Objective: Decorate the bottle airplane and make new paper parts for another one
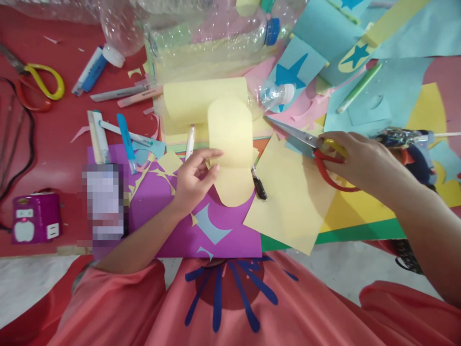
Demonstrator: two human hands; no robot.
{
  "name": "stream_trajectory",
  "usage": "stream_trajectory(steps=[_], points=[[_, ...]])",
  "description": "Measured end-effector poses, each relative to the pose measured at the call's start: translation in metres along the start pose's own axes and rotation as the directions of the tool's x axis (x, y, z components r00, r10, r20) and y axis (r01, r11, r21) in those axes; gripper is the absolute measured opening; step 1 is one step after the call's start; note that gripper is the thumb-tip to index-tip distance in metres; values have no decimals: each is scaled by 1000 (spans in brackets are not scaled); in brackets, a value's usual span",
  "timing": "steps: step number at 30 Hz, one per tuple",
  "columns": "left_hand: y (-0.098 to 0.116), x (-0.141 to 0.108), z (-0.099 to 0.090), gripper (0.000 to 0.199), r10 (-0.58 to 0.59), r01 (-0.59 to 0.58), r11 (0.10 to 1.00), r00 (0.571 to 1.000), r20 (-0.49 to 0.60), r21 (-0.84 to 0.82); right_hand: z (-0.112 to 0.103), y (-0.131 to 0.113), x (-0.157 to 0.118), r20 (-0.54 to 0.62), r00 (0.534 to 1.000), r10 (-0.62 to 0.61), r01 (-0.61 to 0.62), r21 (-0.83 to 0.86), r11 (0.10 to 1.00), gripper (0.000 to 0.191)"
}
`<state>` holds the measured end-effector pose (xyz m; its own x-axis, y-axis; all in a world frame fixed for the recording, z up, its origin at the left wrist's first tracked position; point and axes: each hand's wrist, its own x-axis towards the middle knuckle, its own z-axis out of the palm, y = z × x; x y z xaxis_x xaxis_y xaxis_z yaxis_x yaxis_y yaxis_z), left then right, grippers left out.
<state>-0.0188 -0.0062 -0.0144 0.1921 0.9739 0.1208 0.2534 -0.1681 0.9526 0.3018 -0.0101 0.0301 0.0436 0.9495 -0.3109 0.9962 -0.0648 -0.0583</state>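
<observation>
Between thumb and fingers, my left hand [196, 180] holds the left edge of a pale yellow paper strip [232, 144] with rounded ends, creased across its middle. My right hand [363, 158] grips scissors [320, 144] by their red and yellow handles, blades pointing left. Just behind the strip lies a plastic bottle [268, 93] wrapped in pale yellow paper [190, 101]. A black-handled craft knife [260, 185] rests right of the strip. Beneath the scissors is a cream sheet [291, 202].
Purple paper [230, 240] with scraps lies in front. Left are markers [126, 139], a phone [106, 202], a purple box [36, 218] and other scissors [39, 81]. Clear bottles [216, 33] lie at the back. A glue gun [414, 149] is beyond my right hand.
</observation>
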Motion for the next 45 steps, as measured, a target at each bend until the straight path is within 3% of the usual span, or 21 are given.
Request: stream_trajectory(steps=[5,8,9,11,14,18,21,25,29,33,36,41,45], points=[[10,1,-2,15,128,-141,988,974,187,56,-4,1,-10,-109,973,-204,178,-210,961,55],[12,1,-3,16,177,-213,971,945,275,106,-4,-15,-16,-306,921,-240,144,-304,942,33],[11,1,-3,19,177,-227,963,941,289,148,-2,-22,-18,-344,894,-288,196,-278,940,29],[9,0,-2,22,186,-268,933,931,313,242,4,-40,-21,-331,847,-416,378,-176,909,36],[5,-1,-1,23,245,-367,859,907,343,357,16,-67,-24,-153,849,-506,503,-64,862,47],[1,1,0,25,349,-482,764,868,354,430,22,-93,-26,42,911,-410,411,-21,911,42],[0,3,1,25,358,-498,737,861,362,457,22,-100,-30,95,943,-319,324,-37,945,37],[-1,3,0,23,325,-463,727,883,338,508,24,-96,-39,74,955,-287,290,-41,956,29],[2,3,-2,26,272,-381,823,915,296,421,22,-79,-38,57,950,-306,304,34,952,26],[4,4,-2,29,290,-420,842,882,371,339,19,-71,-22,-92,938,-334,346,226,911,29],[3,4,0,29,274,-453,817,849,451,356,20,-84,-8,-202,914,-353,400,299,866,27],[2,5,1,29,294,-494,795,821,490,351,24,-114,12,-102,916,-387,395,393,830,15],[2,6,1,30,329,-519,786,812,483,336,18,-120,18,-52,919,-391,355,541,763,7]])
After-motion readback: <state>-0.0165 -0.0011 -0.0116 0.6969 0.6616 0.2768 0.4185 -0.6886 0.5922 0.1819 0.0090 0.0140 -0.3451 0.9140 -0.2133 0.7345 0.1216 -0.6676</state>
